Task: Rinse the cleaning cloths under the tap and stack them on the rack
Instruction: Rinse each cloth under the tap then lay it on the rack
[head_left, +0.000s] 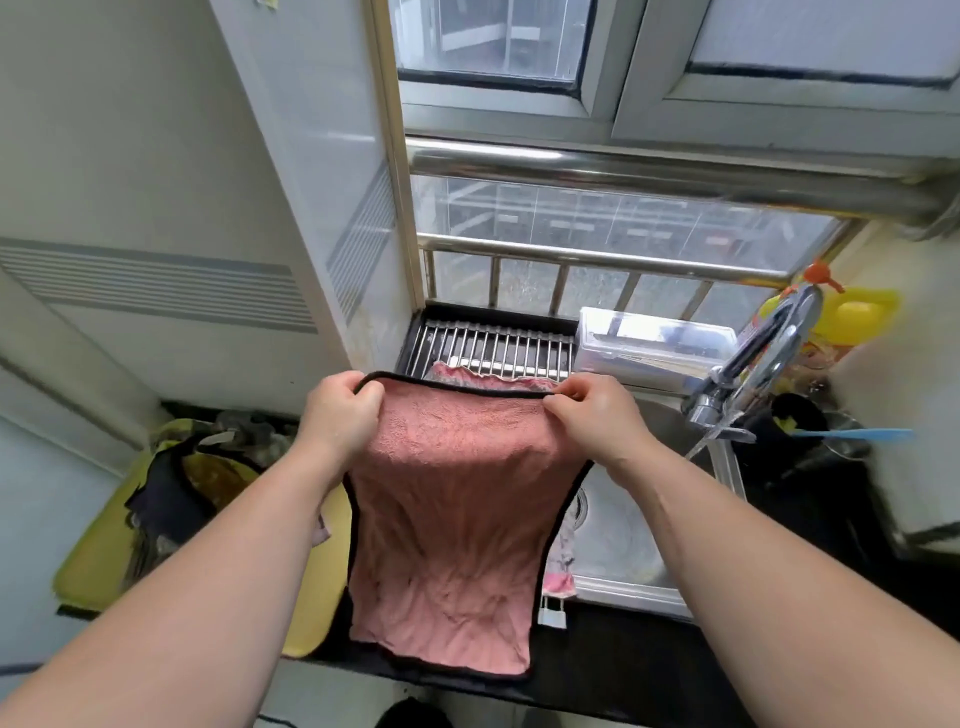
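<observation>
**Pink cloth held spread above the sink edge**

Head view. Left hand and right hand, both at frame centre, each pinch a top corner of the pink cloth; fingers closed on its black-trimmed upper edge. The cloth hangs flat and wrinkled toward the lower centre, in front of the counter edge. Behind the hands, a second pink cloth lies on the near bars of the rack below the window. Tap at right; water streams from it toward the sink. A yellow tray with dark rags sits at lower left.
</observation>
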